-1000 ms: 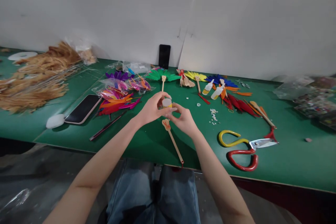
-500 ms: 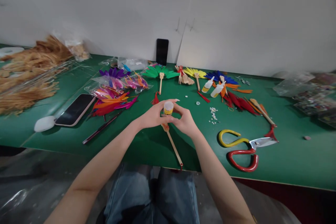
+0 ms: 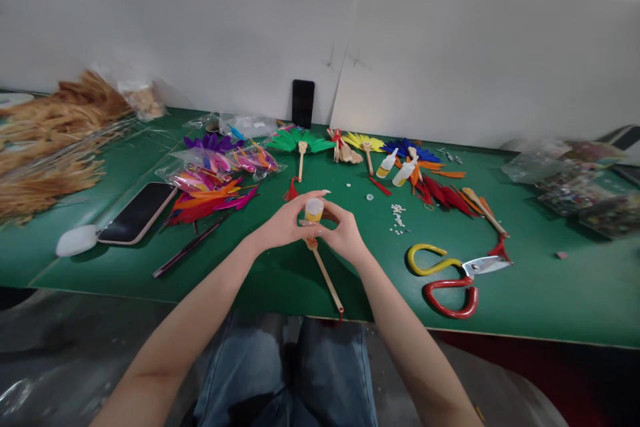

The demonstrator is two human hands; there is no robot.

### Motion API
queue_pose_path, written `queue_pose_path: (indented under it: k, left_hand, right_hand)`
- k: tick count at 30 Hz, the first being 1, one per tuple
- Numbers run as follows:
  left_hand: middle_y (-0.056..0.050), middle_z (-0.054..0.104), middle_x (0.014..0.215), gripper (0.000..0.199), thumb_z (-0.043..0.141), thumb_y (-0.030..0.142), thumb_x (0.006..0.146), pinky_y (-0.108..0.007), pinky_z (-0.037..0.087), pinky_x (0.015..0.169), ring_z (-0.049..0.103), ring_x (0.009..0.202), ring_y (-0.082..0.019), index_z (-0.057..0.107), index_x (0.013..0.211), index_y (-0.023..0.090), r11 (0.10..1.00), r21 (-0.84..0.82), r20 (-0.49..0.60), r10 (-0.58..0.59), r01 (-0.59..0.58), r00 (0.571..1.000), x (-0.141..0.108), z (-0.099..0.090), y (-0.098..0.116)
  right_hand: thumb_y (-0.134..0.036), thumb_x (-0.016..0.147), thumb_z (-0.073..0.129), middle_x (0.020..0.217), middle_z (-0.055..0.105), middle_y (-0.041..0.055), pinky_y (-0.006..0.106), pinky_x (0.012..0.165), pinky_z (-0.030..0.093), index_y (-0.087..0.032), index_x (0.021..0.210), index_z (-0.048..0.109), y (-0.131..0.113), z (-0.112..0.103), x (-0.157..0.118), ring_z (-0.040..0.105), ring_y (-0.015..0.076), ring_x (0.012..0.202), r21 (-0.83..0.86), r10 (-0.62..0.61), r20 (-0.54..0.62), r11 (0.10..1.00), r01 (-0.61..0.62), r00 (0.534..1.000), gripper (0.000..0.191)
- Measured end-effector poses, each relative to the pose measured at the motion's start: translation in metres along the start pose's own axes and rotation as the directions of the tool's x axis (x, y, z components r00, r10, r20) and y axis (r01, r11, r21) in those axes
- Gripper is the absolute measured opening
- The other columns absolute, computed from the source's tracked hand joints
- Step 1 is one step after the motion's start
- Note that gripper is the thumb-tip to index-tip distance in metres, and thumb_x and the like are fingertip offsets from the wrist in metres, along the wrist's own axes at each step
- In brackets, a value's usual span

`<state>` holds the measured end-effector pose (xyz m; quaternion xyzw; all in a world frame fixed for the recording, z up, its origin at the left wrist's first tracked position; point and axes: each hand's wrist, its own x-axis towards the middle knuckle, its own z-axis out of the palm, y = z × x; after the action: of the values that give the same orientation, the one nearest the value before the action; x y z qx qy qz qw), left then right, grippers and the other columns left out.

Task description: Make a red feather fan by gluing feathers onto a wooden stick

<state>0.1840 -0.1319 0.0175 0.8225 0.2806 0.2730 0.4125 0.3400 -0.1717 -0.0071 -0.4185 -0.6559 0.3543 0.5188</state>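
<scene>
Both of my hands meet at the middle of the table's near side, around a small glue bottle (image 3: 314, 209) with a yellow label. Its pale round end faces me, and its other end is hidden. My left hand (image 3: 287, 221) grips it from the left, and the fingers of my right hand (image 3: 343, 232) close in from the right. Just under the hands lies a feather fan's wooden handle (image 3: 326, 272), pointing toward me with a red cord at its near end. Whatever is at the handle's top is covered by my fingers.
Scissors (image 3: 463, 280) lie to the right, near small white beads (image 3: 398, 217). Two glue bottles (image 3: 395, 168) stand farther back beside a green feather fan (image 3: 303, 141). Loose feathers (image 3: 207, 200), a pen (image 3: 190, 248) and a phone (image 3: 137, 212) are on the left.
The whole view has shifted slightly, so things on the table appear a little farther left. My hands keep the same hold on the bottle, above the fan handle.
</scene>
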Motion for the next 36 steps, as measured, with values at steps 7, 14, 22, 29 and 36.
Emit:
queue_pose_path:
  k: [7,14,22,29,36]
  left_hand:
    - [-0.005,0.053,0.126,0.059,0.062,0.042,0.075,-0.032,0.042,0.092,0.052,0.111,-0.023,0.043,0.127,0.023,0.998,0.017,0.054,-0.055,0.054,0.997,0.0,-0.005,0.006]
    - [-0.006,0.053,0.126,0.061,0.063,0.042,0.074,-0.033,0.04,0.096,0.05,0.114,-0.023,0.043,0.128,0.021,0.998,-0.043,0.059,-0.044,0.046,0.997,-0.003,-0.004,0.007]
    - [-0.006,0.06,0.116,0.058,0.063,0.045,0.074,-0.033,0.043,0.09,0.056,0.105,-0.023,0.047,0.123,0.019,0.998,-0.011,0.018,-0.054,0.055,0.998,-0.006,-0.002,0.009]
    - [-0.005,0.061,0.114,0.057,0.062,0.045,0.075,-0.032,0.045,0.088,0.055,0.107,-0.023,0.047,0.123,0.019,0.999,-0.016,0.021,-0.039,0.039,0.999,-0.005,-0.001,0.008]
    - [-0.006,0.061,0.114,0.058,0.061,0.046,0.076,-0.029,0.048,0.083,0.059,0.101,-0.022,0.046,0.125,0.018,1.0,0.011,0.005,-0.019,0.019,1.0,-0.006,0.0,0.005]
  right_hand:
    - [-0.031,0.075,0.064,0.094,0.064,0.0056,0.035,0.079,0.051,-0.02,0.099,0.061,-0.007,0.0,-0.001,0.06,0.0204,0.086,-0.127,-0.071,-0.024,0.99,0.067,0.997,0.026]
    - [-0.035,0.077,0.062,0.098,0.064,0.0076,0.039,0.085,0.047,-0.019,0.097,0.063,-0.014,-0.004,-0.003,0.059,0.0244,0.094,-0.212,-0.093,0.025,0.972,0.096,0.995,0.025]
    - [-0.032,0.077,0.061,0.103,0.063,0.0081,0.039,0.085,0.047,-0.02,0.099,0.062,-0.016,-0.005,-0.006,0.058,0.0247,0.096,-0.23,-0.09,0.03,0.969,0.094,0.996,0.024]
    - [-0.026,0.077,0.059,0.104,0.063,0.0072,0.037,0.085,0.047,-0.021,0.101,0.06,-0.013,-0.005,-0.006,0.059,0.0233,0.096,-0.244,-0.107,0.028,0.964,0.111,0.994,0.025]
    - [-0.021,0.077,0.056,0.109,0.062,0.0071,0.036,0.087,0.047,-0.02,0.107,0.058,-0.014,-0.007,-0.005,0.057,0.023,0.101,-0.243,-0.164,0.05,0.955,0.172,0.985,0.03]
